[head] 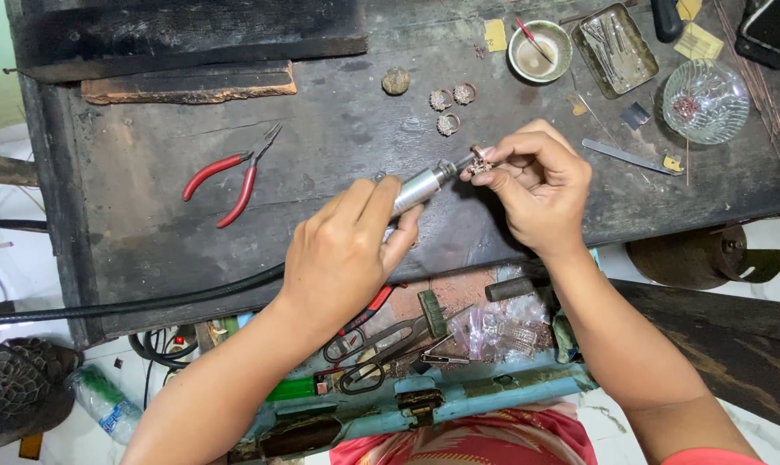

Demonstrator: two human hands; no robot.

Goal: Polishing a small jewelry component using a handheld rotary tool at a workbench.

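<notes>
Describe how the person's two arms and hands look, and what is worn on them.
Both forearms are bare, with no watch, bracelet or glove. The left hand and the right hand show no rings. A bit of red sleeve appears at the right arm's upper end. Fingernails are short and plain.

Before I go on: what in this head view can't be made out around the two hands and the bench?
- Handpiece tip: hidden where the silver rotary handpiece meets the small ring in the right hand.
- Ring detail: too small, partly covered by fingers.
- Handpiece grip: covered by the left hand.
- Black hose: cut off at the left edge.
- Glass bowl contents: too small.
</notes>
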